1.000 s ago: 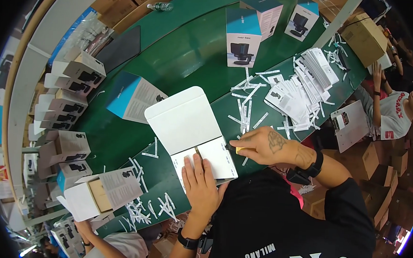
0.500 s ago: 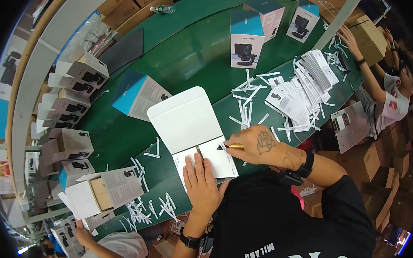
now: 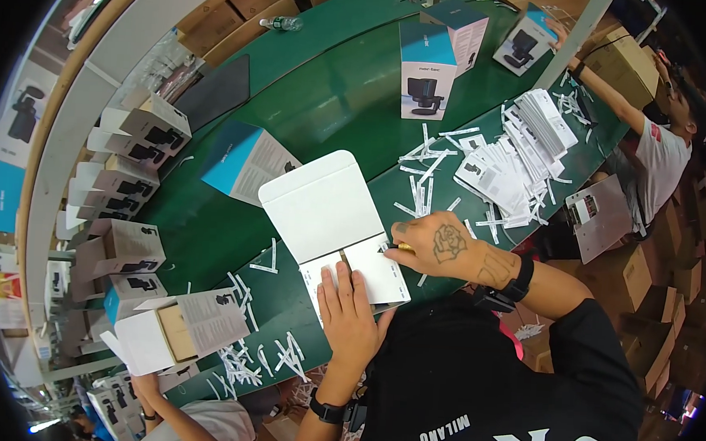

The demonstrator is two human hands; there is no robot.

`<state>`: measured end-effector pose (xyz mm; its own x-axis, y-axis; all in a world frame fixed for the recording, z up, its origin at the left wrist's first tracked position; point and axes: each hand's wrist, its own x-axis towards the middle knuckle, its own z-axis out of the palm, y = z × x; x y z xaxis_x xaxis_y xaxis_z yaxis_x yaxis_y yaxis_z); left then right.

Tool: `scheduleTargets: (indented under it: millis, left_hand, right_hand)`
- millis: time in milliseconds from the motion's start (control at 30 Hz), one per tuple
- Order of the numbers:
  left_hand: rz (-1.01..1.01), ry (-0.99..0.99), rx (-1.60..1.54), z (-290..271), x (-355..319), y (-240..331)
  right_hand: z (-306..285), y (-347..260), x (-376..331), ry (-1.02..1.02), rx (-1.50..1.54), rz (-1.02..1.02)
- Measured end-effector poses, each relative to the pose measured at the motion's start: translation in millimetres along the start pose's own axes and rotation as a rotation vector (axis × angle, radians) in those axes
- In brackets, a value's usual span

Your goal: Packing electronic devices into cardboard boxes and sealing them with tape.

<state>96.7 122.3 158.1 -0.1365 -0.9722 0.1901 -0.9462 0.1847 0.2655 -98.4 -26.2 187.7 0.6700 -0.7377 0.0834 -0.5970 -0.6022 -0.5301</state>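
Observation:
An open white cardboard box (image 3: 321, 210) lies in front of me, its wide lid flap folded back away from me. My left hand (image 3: 350, 309) rests on the box's inner flaps with its fingers stretched out, near the slit between them. At the right edge of the box, my right hand (image 3: 431, 245) is closed around a slim gold-coloured tool (image 3: 405, 246). Its dark tip is by the box's corner; most of the tool is hidden in my fingers, and its exact kind cannot be made out.
Printed boxes (image 3: 424, 83) stand at the back of the green table (image 3: 313, 81). Leaflets (image 3: 510, 165) are piled right, among paper strips (image 3: 239, 367). Partly open boxes (image 3: 133, 187) line the left side. A co-worker's hand (image 3: 554, 35) touches a box (image 3: 524, 45); another's hand (image 3: 147, 386) is lower left.
The co-worker at upper right has moved a hand onto the printed box, which now tilts. My right hand and its tool have shifted slightly; my left hand stays on the flaps.

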Motion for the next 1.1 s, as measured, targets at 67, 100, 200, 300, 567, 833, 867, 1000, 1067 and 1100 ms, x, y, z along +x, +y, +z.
scheduleTargets:
  millis: [67, 100, 200, 300, 567, 833, 867, 1000, 1067, 1100]
  left_hand:
    - [0.002, 0.007, -0.012, 0.8, -1.3, -0.3]
    - [0.001, 0.008, -0.012, 0.5, -1.5, -0.7]
    - [0.002, -0.015, -0.02, -0.2, -1.1, -2.1]
    - [-0.001, -0.041, 0.019, -2.5, -1.9, -1.0]
    - [0.005, -0.066, 0.06, -8.9, -10.5, 1.9]
    - [0.124, 0.337, -0.096, 33.4, -35.3, -14.5]
    - [0.134, 0.372, -0.112, 35.6, -34.8, -14.5]
    - [0.102, 0.418, -0.118, 42.7, -38.1, -17.7]
    - [0.099, 0.44, -0.113, 43.9, -37.0, -21.0]
    - [0.101, 0.459, -0.107, 44.2, -36.4, -22.5]
  right_hand:
    - [1.4, 1.7, 3.3, -0.008, 0.041, -0.019]
    - [0.0, 3.1, 1.8, -0.008, 0.04, -0.021]
    - [-14.8, 8.6, -6.5, 0.116, 0.439, 0.195]
    - [-20.2, 45.0, -6.0, 0.218, 0.092, 0.286]
    - [-48.3, 22.7, 3.2, 0.08, -0.142, 0.109]
    - [22.4, -61.6, 43.1, -0.147, 0.192, -0.152]
    - [33.4, -63.2, 48.2, -0.171, 0.205, -0.136]
    - [49.1, -74.7, 56.5, -0.21, 0.23, -0.112]
    - [53.2, -74.5, 59.0, -0.215, 0.226, -0.106]
    - [57.7, -72.3, 59.6, -0.223, 0.271, -0.109]
